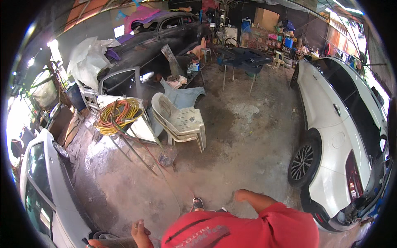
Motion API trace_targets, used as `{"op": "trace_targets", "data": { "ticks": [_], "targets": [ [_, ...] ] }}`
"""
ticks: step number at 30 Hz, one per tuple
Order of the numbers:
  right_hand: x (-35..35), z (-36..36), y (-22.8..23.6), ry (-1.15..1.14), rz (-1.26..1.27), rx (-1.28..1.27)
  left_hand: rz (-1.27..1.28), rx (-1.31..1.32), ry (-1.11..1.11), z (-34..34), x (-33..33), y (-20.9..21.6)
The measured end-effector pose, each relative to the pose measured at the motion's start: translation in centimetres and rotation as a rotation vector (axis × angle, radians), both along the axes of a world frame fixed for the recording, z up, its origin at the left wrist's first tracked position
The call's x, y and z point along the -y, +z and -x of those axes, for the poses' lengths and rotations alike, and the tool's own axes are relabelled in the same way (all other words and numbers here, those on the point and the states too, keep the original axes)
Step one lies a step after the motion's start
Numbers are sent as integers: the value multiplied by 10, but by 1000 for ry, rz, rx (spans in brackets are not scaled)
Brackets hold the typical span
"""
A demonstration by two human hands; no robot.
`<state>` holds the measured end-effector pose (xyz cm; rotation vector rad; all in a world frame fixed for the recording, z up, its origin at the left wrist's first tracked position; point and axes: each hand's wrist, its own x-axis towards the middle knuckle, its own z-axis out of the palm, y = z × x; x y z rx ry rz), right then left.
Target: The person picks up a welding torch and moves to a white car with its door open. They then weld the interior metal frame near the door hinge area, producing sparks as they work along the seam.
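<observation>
My left hand [140, 232] is low in the view, left of my red shirt [206, 229]. Its fingers are curled in and I see nothing in them. Out in front of me on the right side, my right hand [241, 195] is lowered over the concrete floor [215, 175]. The back of that hand hides its fingers. Neither hand touches anything I can make out. One foot in a dark sandal [197, 203] shows below. Ahead to the left, stacked pale plastic chairs [182, 120] stand beside a coil of yellow and orange hose or cable [118, 115] on a metal stand.
A white car [331, 124] lines the right side; a light-coloured car [45, 182] is at the lower left. Behind the chairs stands a dark car body [153, 41] with loose panels. Dark panels [242, 58] lie across stands farther back. A hose trails along the floor.
</observation>
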<state>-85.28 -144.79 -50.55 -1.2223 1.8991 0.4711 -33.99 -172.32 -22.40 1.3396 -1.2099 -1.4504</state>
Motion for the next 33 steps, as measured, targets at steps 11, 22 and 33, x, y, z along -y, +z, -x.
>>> {"op": "trace_targets", "data": {
  "ticks": [11,22,33],
  "targets": [
    [261,56,116,-600,684,250,174,139,-86,110,338,93],
    [77,-117,16,-1002,-111,-423,410,502,-285,309,793,10],
    [164,-304,119,-1404,-274,209,321,946,-683,436,964,-99]
  ]
}}
